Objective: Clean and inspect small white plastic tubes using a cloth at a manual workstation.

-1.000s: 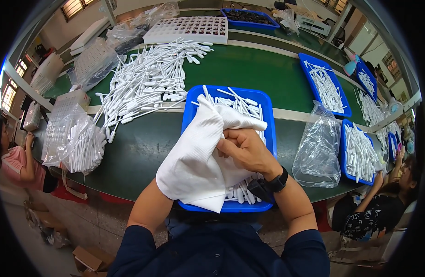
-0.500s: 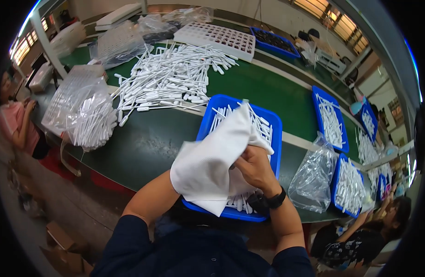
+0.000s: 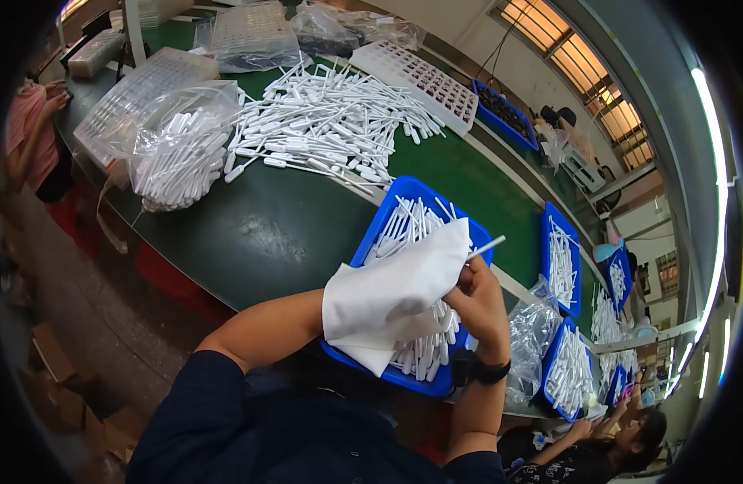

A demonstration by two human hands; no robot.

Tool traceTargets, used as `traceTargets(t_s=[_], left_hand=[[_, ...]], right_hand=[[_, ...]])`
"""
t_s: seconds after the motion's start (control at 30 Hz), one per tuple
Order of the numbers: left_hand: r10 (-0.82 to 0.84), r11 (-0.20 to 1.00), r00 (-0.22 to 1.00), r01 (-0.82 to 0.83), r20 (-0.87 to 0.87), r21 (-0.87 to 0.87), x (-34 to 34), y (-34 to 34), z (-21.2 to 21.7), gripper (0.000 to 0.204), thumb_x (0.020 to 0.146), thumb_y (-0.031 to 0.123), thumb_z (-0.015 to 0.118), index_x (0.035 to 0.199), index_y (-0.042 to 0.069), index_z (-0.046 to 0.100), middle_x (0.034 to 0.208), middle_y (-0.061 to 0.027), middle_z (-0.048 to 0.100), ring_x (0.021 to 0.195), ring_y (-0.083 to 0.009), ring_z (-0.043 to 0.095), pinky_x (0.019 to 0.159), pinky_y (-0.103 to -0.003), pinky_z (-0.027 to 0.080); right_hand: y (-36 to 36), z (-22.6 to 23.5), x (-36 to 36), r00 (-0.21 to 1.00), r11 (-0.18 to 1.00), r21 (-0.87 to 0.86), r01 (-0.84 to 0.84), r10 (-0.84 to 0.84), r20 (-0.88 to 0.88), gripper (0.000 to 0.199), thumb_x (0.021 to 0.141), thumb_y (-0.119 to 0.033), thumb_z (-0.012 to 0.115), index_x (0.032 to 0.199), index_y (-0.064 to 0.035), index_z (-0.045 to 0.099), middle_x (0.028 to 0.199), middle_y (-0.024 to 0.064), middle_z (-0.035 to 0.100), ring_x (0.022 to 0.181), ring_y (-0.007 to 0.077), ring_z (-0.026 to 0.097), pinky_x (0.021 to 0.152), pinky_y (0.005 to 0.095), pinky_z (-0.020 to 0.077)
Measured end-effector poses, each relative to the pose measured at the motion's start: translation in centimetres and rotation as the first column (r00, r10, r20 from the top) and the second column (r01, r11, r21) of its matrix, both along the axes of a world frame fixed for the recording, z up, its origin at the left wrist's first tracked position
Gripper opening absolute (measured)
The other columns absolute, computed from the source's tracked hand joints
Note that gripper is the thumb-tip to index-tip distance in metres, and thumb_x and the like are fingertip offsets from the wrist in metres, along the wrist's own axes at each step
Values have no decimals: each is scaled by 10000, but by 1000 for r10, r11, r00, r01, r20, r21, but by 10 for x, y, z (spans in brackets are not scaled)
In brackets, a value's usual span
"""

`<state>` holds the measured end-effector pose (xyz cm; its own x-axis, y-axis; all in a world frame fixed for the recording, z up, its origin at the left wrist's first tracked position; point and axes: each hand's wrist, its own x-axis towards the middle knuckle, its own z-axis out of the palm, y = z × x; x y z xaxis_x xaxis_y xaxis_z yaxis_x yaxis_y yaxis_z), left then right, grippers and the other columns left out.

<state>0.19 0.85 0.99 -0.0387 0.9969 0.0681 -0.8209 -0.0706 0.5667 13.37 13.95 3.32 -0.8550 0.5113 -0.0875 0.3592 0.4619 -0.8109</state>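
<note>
A white cloth [image 3: 387,290] drapes over my left hand, whose fingers are all hidden beneath it; only the left forearm [image 3: 270,327] shows. My right hand [image 3: 480,310] is closed at the cloth's right edge, thumb and fingers pinched together. A thin white plastic stick [image 3: 490,248] juts up and to the right from these fingers, its other end concealed by the hand and cloth. Both hands are above a blue tray [image 3: 373,230] with many similar white plastic sticks [image 3: 426,351] that have thicker rounded ends.
A large loose heap of white sticks [image 3: 323,121] lies beyond the tray. To the left sits a clear bag of sticks [image 3: 182,157]. A white holed rack [image 3: 416,77] stands at the back. Filled blue trays [image 3: 575,242] and a clear plastic bag [image 3: 528,335] are at right, near a co-worker [image 3: 605,452].
My right hand has shifted right and slightly down, and a white plastic stick now shows beyond its fingers. The cloth's raised peak has dropped. The whole view has turned.
</note>
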Motion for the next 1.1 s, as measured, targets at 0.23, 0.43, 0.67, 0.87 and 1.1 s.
traceTargets(t_s=[0.23,0.43,0.67,0.87,1.1], left_hand=[[650,760,314,-284,-692,585,-7,-23,2,539,857,225,771,1289,0,541,1240,-140,604,1082,-245,615,934,-327,503],[787,617,221,-325,-577,717,0,-23,-11,555,842,268,805,1277,5,582,1208,-139,636,1035,-248,651,915,-318,532],[596,800,518,-313,-614,512,10,-24,-34,518,845,282,811,1252,34,609,1104,-93,666,1016,-195,652,907,-295,522],[408,903,695,-213,-592,373,23,-20,-41,487,848,293,816,1232,59,630,1017,-55,690,1000,-151,652,901,-276,513],[577,810,689,-417,-438,412,31,-31,-30,579,827,228,836,1328,61,601,1055,-41,682,1012,-146,646,921,-245,502]], right_hand=[[43,-4,2,728,834,-493,248,-496,-474,349,990,-293,596,961,48,663,682,40,571,555,119,487,521,259,371],[93,1,-8,901,936,-209,284,-335,-276,348,1011,-280,583,1060,49,687,697,72,622,593,143,560,542,272,413],[53,15,-136,901,748,545,-380,433,33,200,948,-180,652,1034,-12,718,845,161,721,767,244,700,707,353,536],[68,-47,-239,739,332,694,-639,516,433,169,862,-156,651,923,-13,718,874,214,707,826,392,686,749,458,551],[53,-54,-268,713,228,696,-681,421,561,131,746,-112,662,819,-10,700,835,217,702,812,406,685,747,470,557]])
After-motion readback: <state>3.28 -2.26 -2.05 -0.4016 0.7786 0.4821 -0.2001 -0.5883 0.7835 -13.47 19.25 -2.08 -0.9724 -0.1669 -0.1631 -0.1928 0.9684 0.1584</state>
